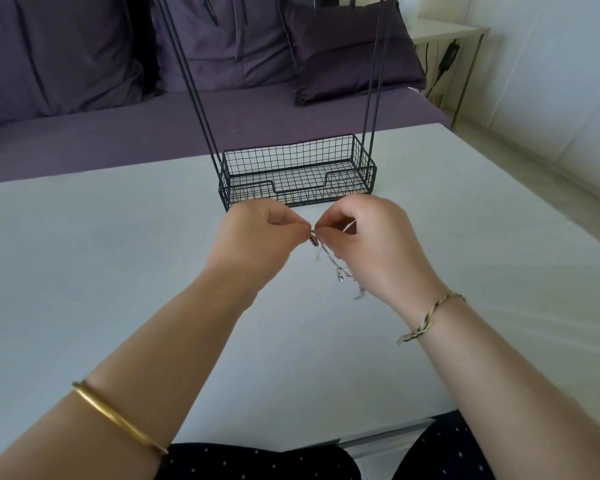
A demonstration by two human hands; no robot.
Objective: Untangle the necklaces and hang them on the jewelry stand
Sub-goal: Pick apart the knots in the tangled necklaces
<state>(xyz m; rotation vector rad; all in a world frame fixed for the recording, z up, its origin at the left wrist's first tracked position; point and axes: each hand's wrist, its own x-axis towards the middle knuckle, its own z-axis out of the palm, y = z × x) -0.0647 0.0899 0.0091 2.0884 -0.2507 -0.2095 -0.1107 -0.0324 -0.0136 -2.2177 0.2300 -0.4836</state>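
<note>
A silver necklace was pinched between the curled fingers of the left hand and right hand, just before the jewelry stand.

Jewelry stand sits mid-table just past both hands, its wire basket and four tall uprights blocking straight ahead, while the white table lies bare left, right and near side, with the purple sofa walling off the far edge.
</note>
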